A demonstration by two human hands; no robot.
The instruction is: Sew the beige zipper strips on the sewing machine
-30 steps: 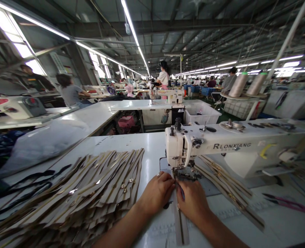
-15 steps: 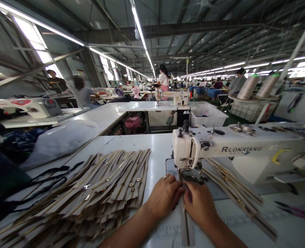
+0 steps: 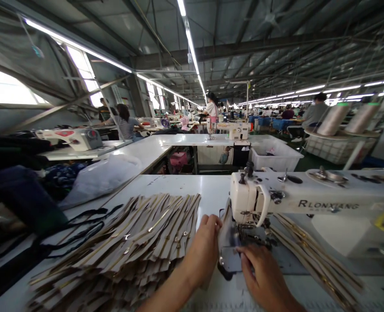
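Observation:
My left hand [image 3: 205,242] is closed around a grey-beige zipper [image 3: 224,223], left of the sewing machine's needle area. The zipper is blurred and partly hidden by the hand. Just in front of the presser foot, my right hand [image 3: 262,271] rests at the metal bed plate [image 3: 231,256], index finger and thumb slightly apart and no zipper visible between them. The white sewing machine [image 3: 296,199] stands beyond and right of this hand. A thick spread of zippers [image 3: 153,234] with gold teeth and pulls covers the table to the left. More zippers [image 3: 309,247] lie beneath the machine's arm.
Black straps [image 3: 78,229] and a white plastic bag [image 3: 104,177] are at the left. A white bin [image 3: 276,154] stands beyond the machine. Thread cones [image 3: 333,119] are at the right. Other people sit or stand at machines further back.
Both hands were together at the needle with a zipper running toward me. They have parted, the left moving leftward with a zipper. The view has shifted left.

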